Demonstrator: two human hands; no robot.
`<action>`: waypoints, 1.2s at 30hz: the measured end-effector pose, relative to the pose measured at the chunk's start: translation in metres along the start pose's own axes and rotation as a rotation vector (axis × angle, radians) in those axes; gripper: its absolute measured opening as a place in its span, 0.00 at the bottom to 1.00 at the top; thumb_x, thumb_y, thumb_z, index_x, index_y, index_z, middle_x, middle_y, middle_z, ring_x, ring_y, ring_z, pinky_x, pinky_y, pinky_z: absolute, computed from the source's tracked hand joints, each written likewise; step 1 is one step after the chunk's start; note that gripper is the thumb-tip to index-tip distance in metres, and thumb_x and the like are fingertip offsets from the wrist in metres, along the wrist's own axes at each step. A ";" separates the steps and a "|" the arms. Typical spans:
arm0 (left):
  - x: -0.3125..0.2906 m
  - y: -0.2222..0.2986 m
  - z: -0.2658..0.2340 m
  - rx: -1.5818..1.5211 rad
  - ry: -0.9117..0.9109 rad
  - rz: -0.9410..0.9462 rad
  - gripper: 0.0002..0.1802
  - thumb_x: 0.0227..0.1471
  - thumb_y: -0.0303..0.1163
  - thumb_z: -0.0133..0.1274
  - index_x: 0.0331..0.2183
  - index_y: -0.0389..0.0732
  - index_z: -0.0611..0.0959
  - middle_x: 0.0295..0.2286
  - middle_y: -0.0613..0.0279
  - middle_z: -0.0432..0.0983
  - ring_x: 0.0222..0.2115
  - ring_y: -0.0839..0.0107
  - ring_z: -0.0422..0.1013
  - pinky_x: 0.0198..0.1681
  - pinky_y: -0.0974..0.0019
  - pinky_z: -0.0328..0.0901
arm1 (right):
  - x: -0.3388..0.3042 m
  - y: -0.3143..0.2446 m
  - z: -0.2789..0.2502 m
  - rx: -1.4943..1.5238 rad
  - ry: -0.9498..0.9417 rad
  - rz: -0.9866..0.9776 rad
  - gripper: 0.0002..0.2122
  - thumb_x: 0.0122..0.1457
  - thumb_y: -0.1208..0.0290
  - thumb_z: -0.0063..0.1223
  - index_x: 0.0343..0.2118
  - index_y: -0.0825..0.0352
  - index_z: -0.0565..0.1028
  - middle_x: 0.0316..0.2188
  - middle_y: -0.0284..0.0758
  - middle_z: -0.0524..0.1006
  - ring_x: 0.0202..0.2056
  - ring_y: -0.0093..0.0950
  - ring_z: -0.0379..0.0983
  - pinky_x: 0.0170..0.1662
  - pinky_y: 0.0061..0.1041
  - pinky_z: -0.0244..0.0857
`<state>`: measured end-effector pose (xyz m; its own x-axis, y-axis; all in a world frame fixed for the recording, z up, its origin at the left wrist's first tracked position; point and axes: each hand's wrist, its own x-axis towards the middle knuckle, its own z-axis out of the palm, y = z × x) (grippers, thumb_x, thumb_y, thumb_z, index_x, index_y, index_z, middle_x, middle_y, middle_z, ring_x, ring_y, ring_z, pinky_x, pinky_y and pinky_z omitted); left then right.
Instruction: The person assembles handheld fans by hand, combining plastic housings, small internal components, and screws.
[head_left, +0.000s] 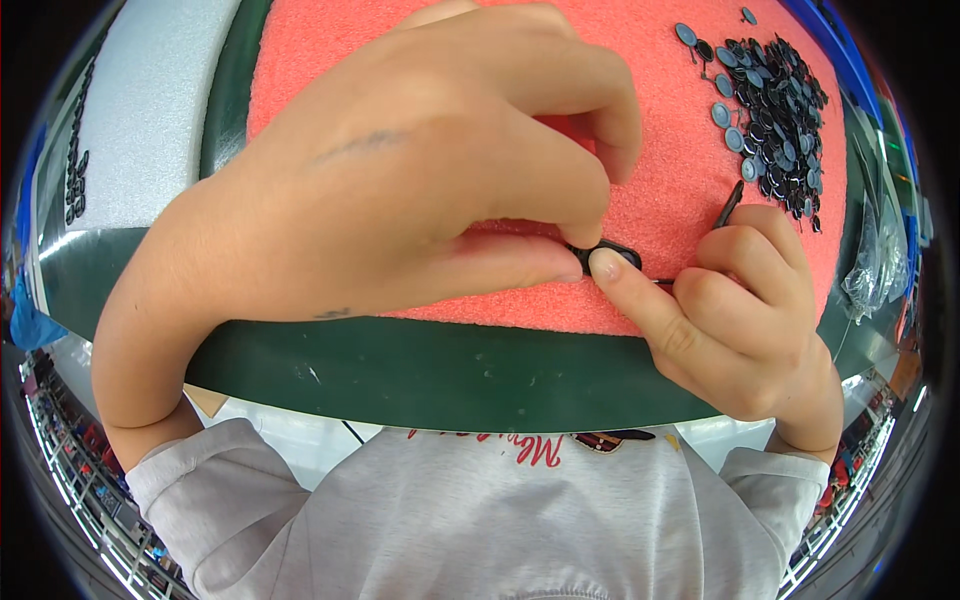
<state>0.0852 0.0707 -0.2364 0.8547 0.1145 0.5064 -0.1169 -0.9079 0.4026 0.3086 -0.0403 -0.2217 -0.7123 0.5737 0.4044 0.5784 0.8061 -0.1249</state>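
Observation:
My left hand (430, 160) reaches across the middle, its thumb and index finger pinching one end of a small black oval part (622, 250). The tip of a digit of my right hand (740, 310) presses on that same part from the right. The other fingers of my right hand are curled round a slim black tool (731, 203). One end of it sticks up above the knuckles, and a thin dark tip shows near the part. My fingers hide the middle of the tool and some of the part.
Under my hands lies a pink foam sheet (660, 150) on a dark green table (450, 365). A pile of small round black pieces with stems (785, 125) covers its far right. White foam (150, 110) at left carries a row of small black parts (77, 180). Clear plastic bags (868, 265) lie at right.

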 end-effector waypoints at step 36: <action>0.010 0.024 0.007 0.124 -0.041 0.092 0.13 0.22 0.31 0.56 0.21 0.37 0.80 0.26 0.62 0.75 0.29 0.63 0.72 0.27 0.62 0.62 | -0.007 -0.003 0.018 0.041 0.201 0.003 0.23 0.18 0.70 0.50 0.27 0.68 0.80 0.14 0.27 0.54 0.17 0.25 0.53 0.19 0.25 0.49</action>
<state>0.0943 0.0476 -0.2270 0.8634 0.0143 0.5043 -0.1346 -0.9568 0.2577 0.3046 -0.0444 -0.2403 -0.6147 0.5390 0.5758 0.5606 0.8121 -0.1618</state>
